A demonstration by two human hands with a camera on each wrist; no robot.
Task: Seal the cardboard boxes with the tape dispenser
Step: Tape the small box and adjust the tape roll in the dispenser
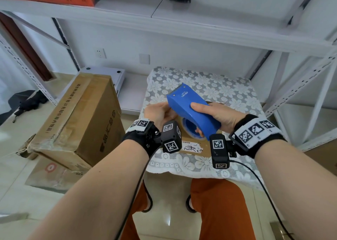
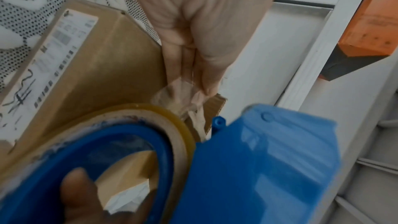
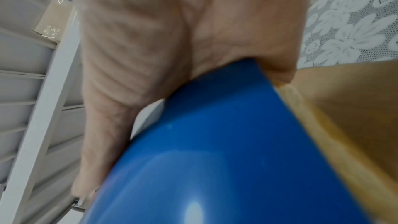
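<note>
- A large cardboard box [image 1: 78, 119] stands on the floor to the left of the bench [image 1: 235, 92], tilted, with printed characters down its side and worn tape along its top seam.
- The bench, under a lace cloth with white flowers, carries a flat cardboard box [image 2: 103, 67] bearing a white shipping label [image 2: 49, 57]; this box lies directly beneath both hands.
- A blue tape dispenser [image 1: 191, 110] is held in the air above the flat box, its toothed cutter end pointing away from the person, its roll of clear tape [image 2: 172, 118] on the underside.
- The right hand [image 1: 217, 115] wraps the dispenser body from the right, thumb on top and fingers curled through the roll's core.
- The left hand [image 1: 160, 112], left of the dispenser, pinches the crumpled free end of the tape [image 2: 185, 98] between thumb and fingers.
</note>
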